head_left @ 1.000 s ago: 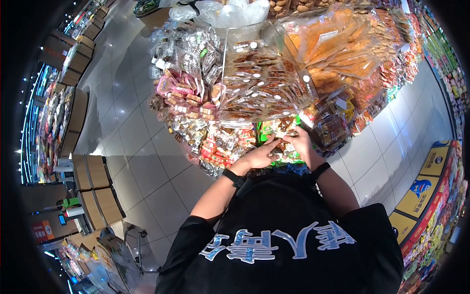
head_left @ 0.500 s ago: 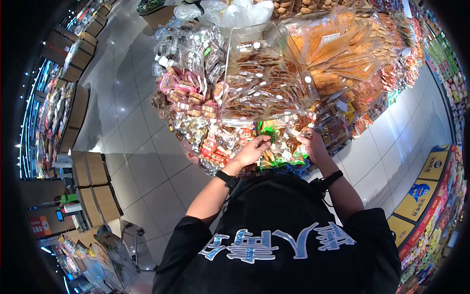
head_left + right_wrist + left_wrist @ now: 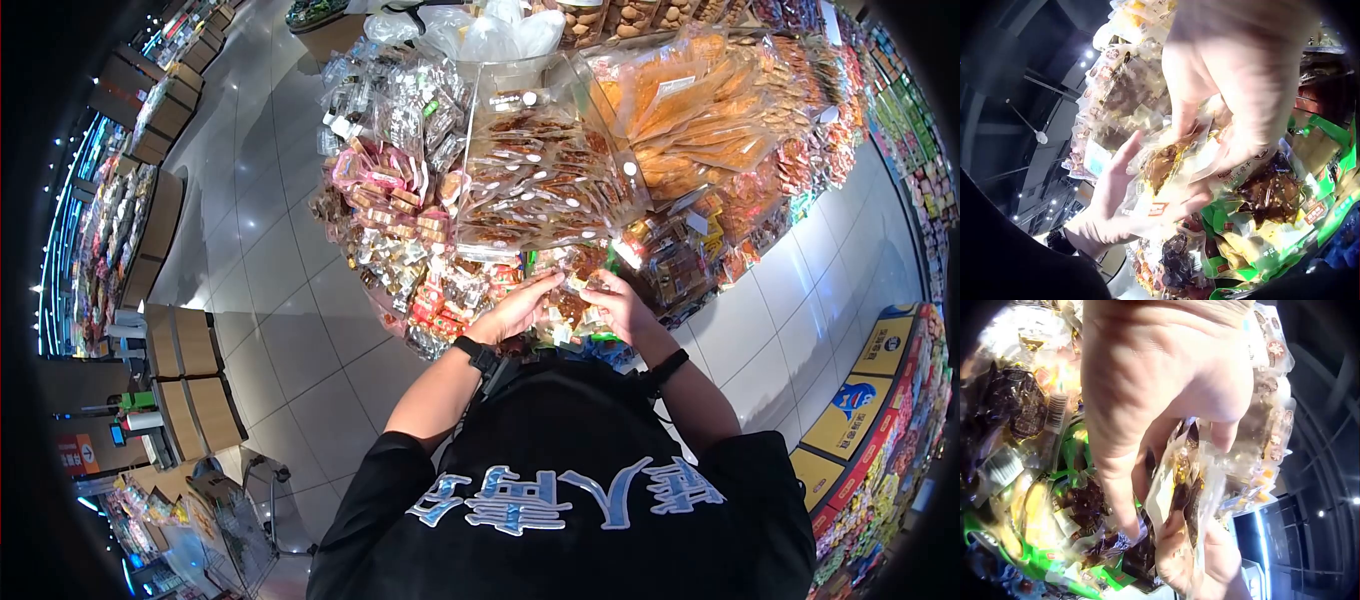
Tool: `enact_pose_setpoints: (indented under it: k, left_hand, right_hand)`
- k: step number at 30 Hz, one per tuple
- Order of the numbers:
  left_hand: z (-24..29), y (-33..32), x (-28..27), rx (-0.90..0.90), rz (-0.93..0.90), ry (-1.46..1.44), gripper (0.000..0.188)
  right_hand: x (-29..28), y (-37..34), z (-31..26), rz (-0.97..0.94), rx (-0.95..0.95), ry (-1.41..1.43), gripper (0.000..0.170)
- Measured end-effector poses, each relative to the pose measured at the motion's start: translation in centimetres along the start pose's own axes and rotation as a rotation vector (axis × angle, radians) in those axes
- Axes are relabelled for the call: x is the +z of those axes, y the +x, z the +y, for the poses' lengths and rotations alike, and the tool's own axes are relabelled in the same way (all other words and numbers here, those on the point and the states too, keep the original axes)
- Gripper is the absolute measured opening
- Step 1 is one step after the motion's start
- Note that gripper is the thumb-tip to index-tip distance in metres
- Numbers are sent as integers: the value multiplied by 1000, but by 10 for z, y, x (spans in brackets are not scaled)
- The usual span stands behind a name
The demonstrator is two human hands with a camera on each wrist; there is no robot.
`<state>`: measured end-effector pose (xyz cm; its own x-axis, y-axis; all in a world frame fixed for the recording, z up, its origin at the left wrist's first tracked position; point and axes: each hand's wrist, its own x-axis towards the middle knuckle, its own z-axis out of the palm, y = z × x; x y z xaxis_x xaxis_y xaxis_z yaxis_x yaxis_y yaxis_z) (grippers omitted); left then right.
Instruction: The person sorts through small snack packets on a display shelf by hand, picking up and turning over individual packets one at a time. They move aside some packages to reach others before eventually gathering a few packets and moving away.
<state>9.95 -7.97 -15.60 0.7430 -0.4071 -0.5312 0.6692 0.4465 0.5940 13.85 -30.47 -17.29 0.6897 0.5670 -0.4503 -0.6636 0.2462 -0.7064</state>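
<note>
A clear snack packet (image 3: 1163,167) with brown, seed-flecked pieces inside is between my two hands, over the heap of wrapped snacks. My right hand (image 3: 622,306) pinches it from above in the right wrist view. From the other side comes my left hand (image 3: 512,308), thumb and fingers on either side of the same packet (image 3: 1179,481). One left finger reaches down beside it, over the loose packets. Green-edged packets (image 3: 1329,150) and a dark brown, sesame-sprinkled packet (image 3: 1269,197) lie just beneath the hands.
A clear bin (image 3: 545,180) of brown packets stands right beyond the hands. Large orange bagged snacks (image 3: 690,90) lie to its right, pink-wrapped packs (image 3: 380,185) to its left. Tiled floor (image 3: 310,340) borders the display, and shelving with yellow panels (image 3: 850,400) stands at the right.
The hands moved apart half a second ago, the left over green packets. Now they are close together again, with the clear snack packet between them.
</note>
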Motion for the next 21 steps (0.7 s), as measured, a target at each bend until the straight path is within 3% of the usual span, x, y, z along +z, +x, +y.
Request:
enact_pose_setpoints:
  k: [3,7,10,13,16,17,20,21]
  left_hand:
    - [-3,7,-9,49,-28,-89,54]
    - [-1,6,-5,33,145,-17,56]
    - [-5,11,-9,104,154,-59,40]
    - [-12,10,-16,136,148,-64,38]
    - [-9,-1,-16,141,54,-34,40]
    - [-12,-1,-21,149,37,-38,44]
    - [-11,-11,-20,101,-11,0,49]
    - [-9,-15,-15,124,-30,14,51]
  right_hand:
    - [-8,13,6,62,-10,-107,49]
    - [-3,16,4,29,-67,-130,48]
    - [6,12,-2,-2,-105,-190,47]
    - [8,7,-2,31,-133,-324,46]
    - [11,2,-9,33,19,-252,45]
    - [16,0,-9,46,-32,-212,45]
    - [37,-15,-32,181,149,-235,43]
    - [30,-13,-29,105,107,-344,43]
